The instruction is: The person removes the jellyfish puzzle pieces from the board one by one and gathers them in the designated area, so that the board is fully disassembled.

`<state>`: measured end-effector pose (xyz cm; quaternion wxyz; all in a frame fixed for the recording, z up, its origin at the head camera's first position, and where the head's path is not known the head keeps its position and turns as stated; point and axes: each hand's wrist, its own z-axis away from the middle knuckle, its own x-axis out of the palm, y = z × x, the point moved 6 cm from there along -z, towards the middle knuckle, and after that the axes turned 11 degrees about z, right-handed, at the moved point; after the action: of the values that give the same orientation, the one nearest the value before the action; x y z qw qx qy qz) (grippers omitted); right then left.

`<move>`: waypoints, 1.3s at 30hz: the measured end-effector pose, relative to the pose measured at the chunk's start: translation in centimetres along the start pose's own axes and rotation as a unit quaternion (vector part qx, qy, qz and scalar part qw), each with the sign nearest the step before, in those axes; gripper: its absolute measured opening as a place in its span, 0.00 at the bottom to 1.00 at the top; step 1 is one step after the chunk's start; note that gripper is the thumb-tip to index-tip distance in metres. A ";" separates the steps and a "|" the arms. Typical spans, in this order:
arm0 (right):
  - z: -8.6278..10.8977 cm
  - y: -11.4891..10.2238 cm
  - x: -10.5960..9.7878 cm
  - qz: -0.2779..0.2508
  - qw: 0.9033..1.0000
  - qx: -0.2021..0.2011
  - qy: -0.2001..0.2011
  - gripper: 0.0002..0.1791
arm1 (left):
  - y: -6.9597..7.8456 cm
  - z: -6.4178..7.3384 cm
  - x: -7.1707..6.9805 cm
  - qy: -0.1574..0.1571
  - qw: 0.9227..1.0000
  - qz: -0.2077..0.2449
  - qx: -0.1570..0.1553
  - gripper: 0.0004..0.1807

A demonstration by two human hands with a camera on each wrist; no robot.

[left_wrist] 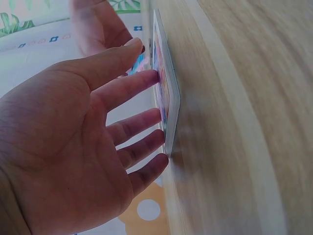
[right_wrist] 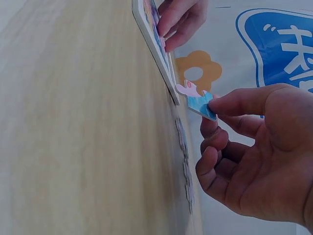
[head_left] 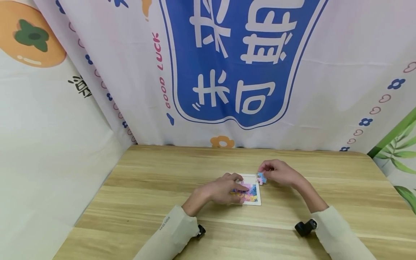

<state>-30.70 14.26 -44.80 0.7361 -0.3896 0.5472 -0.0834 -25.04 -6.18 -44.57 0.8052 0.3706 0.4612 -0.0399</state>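
A white-framed jigsaw puzzle [head_left: 259,200] with a partly filled, colourful picture lies flat on the table. My left hand [head_left: 224,189] rests over its left side, and in the left wrist view the outstretched fingertips [left_wrist: 159,116] touch the picture and frame edge. Between thumb and index finger, my right hand [head_left: 282,173] pinches a blue and pink puzzle piece [right_wrist: 199,102] just off the frame's upper right corner. The piece is tilted and raised above the tabletop, its pink knob close to the frame's corner in the right wrist view.
Several loose puzzle pieces [right_wrist: 184,147] lie on the table below the right hand in the right wrist view; the hand hides them from the head view. The wooden table [head_left: 156,180] ends at a printed cloth [head_left: 130,72] hanging behind it.
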 end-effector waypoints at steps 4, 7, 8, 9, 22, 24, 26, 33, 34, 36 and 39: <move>0.5 0.6 -0.5 -0.005 1.000 0.006 0.002 0.10 | 0.0 0.0 0.0 0.001 1.000 -0.004 -0.002 0.27; 0.8 1.0 -1.0 -0.012 1.000 0.012 0.002 0.11 | -0.1 0.0 0.1 0.001 1.000 -0.006 -0.002 0.27; 1.0 1.2 -1.2 -0.012 1.000 0.014 0.001 0.11 | 0.0 0.0 0.1 0.001 1.000 -0.006 -0.002 0.27; 1.1 1.3 -1.3 -0.013 1.000 0.016 0.001 0.11 | -0.1 0.0 0.1 0.002 1.000 -0.007 -0.002 0.27; 2.8 3.9 -3.2 0.010 0.999 0.046 -0.001 0.11 | -0.1 -0.1 0.3 0.007 1.000 -0.004 0.005 0.27; 3.1 4.3 -3.5 0.013 0.999 0.047 0.000 0.11 | 0.0 -0.1 0.3 0.007 1.000 -0.005 0.005 0.27; 3.5 4.6 -3.9 0.017 0.999 0.048 0.001 0.10 | 0.0 -0.1 0.3 0.007 1.000 -0.007 0.005 0.27; 4.5 5.7 -4.8 0.033 0.999 0.038 -0.002 0.10 | 0.0 -0.1 0.3 0.006 1.000 -0.012 0.003 0.26; 4.5 5.9 -4.9 0.036 0.999 0.039 -0.001 0.10 | -0.1 -0.1 0.3 0.006 1.000 -0.013 0.003 0.26; 4.6 6.2 -5.0 0.044 0.998 0.038 -0.002 0.10 | -0.1 -0.1 0.3 0.007 1.000 -0.014 0.002 0.27; 4.7 6.5 -5.2 0.053 0.998 0.037 -0.004 0.10 | -0.1 0.0 0.3 0.007 1.000 -0.014 0.002 0.27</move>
<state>-30.55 23.80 -44.83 0.7553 -0.3333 0.5608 -0.0633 -24.95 -6.15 -44.89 0.8005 0.3660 0.4720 -0.0498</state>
